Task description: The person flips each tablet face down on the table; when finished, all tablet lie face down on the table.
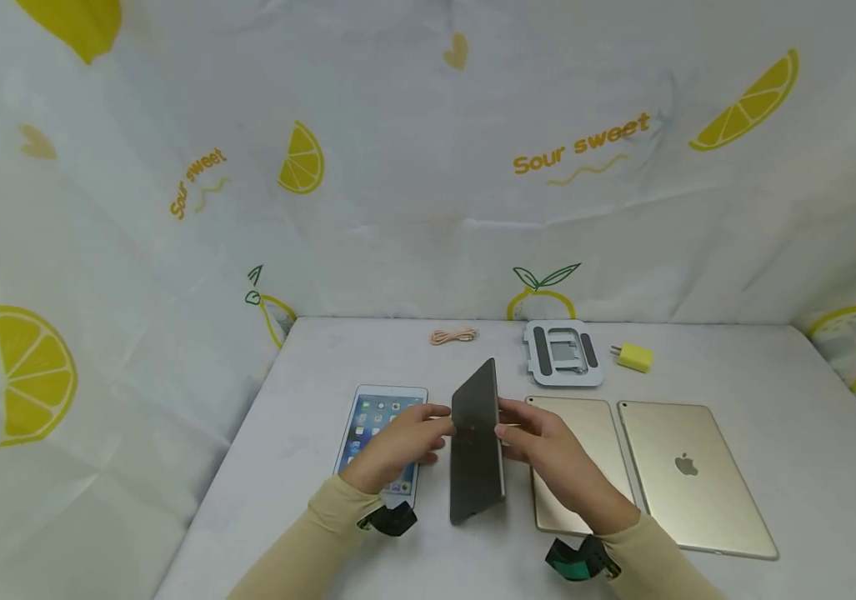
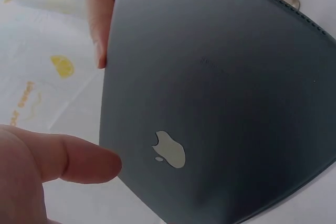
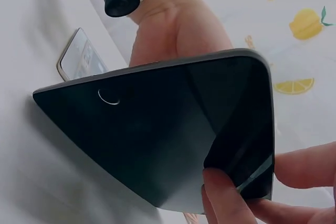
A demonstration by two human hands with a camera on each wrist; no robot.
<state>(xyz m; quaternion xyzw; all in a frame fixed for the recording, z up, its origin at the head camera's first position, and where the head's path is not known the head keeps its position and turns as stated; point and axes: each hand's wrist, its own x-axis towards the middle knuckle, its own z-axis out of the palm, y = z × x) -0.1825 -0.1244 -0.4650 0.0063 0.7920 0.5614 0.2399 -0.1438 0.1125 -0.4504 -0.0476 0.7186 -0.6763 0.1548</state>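
Pinched by the right hand [image 1: 553, 448] at lower center, dark tablet [image 1: 475, 454] stands tilted, left hand [image 1: 401, 440] spread beside it, white tablet [image 1: 373, 414] further left

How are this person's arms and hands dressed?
The left hand and right hand wear no gloves. The left sleeve and right sleeve are beige and reach the wrists. Each wrist wears a black device; the right one shows a green patch.
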